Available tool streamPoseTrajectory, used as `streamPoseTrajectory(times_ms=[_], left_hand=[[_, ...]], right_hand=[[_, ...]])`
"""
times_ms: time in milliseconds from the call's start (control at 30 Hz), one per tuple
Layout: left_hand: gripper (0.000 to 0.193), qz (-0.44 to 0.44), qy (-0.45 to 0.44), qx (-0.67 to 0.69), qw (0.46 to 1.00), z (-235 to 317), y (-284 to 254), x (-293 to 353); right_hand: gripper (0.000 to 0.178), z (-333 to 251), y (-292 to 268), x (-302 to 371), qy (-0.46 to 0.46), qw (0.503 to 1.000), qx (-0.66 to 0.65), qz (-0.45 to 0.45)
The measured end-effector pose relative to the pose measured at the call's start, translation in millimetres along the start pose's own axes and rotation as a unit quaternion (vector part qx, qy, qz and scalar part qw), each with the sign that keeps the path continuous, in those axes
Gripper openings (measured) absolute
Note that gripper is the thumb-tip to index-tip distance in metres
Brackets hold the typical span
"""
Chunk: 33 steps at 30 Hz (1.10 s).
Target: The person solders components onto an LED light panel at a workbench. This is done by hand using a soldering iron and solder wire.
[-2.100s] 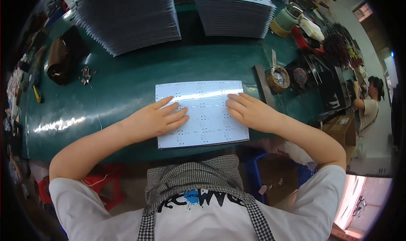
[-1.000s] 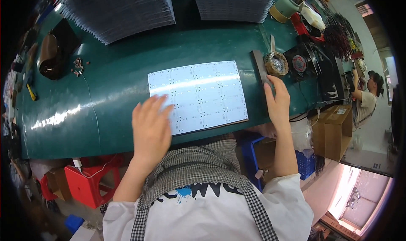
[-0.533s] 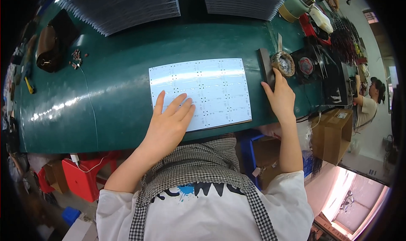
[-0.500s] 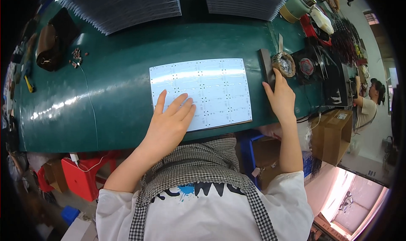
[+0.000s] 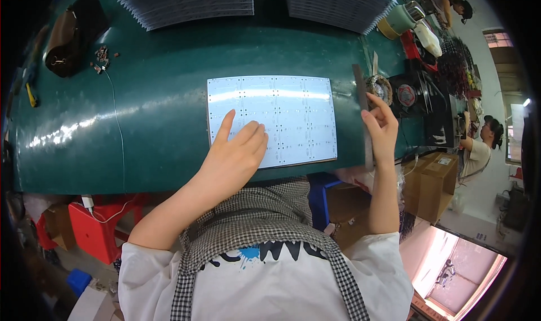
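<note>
A white circuit board panel, marked off into several sections, lies flat on the green table in front of me. My left hand rests on its left part, palm down, thumb stretched away and the fingers slightly bent. Right of the panel, my right hand pinches a long, dark, straight bar between thumb and fingers. The bar runs roughly front to back, its near end below the hand at the table's front edge. Just beyond that hand sits a small round brown bowl with shiny silvery stuff inside, partly hidden.
Two tall stacks of white panels, a left stack and a right stack, stand at the back. A brown bag and small scraps with a thin cable lie left. A black device stands right; a co-worker is beyond.
The right hand has taken the dark bar, raised it off its place by the bowl, and brought it toward me. The left hand stays on the panel, its fingers drawn closer together.
</note>
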<state>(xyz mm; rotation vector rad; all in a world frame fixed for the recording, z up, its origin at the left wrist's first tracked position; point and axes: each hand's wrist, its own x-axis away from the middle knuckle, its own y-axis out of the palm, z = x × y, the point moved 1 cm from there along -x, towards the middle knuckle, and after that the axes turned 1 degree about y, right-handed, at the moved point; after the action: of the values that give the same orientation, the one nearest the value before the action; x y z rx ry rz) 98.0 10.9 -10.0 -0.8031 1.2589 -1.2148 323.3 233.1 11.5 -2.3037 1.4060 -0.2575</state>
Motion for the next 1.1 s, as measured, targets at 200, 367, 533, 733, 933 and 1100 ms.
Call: streamPoseTrajectory(times_ms=[200,367,533,733,933,1100], left_hand=[[0.030,0.023,0.006,0.002,1.000,-4,3,1],[0.028,0.016,0.019,0.012,1.000,-7,4,1],[0.027,0.017,0.031,0.018,0.999,-9,6,1],[0.026,0.013,0.036,0.009,0.999,-10,5,1],[0.027,0.013,0.035,0.014,0.999,-10,6,0],[0.027,0.029,0.035,0.007,0.999,-6,5,-2]], right_hand=[[0.041,-52,70,36,-0.052,0.992,0.117,-0.006],[0.043,-53,106,44,-0.147,0.946,0.288,-0.003],[0.042,-51,121,42,-0.188,0.920,0.344,0.003],[0.042,-43,126,39,-0.223,0.898,0.379,0.010],[0.041,-40,124,39,-0.196,0.895,0.400,-0.009],[0.048,-43,120,48,-0.171,0.895,0.411,-0.004]])
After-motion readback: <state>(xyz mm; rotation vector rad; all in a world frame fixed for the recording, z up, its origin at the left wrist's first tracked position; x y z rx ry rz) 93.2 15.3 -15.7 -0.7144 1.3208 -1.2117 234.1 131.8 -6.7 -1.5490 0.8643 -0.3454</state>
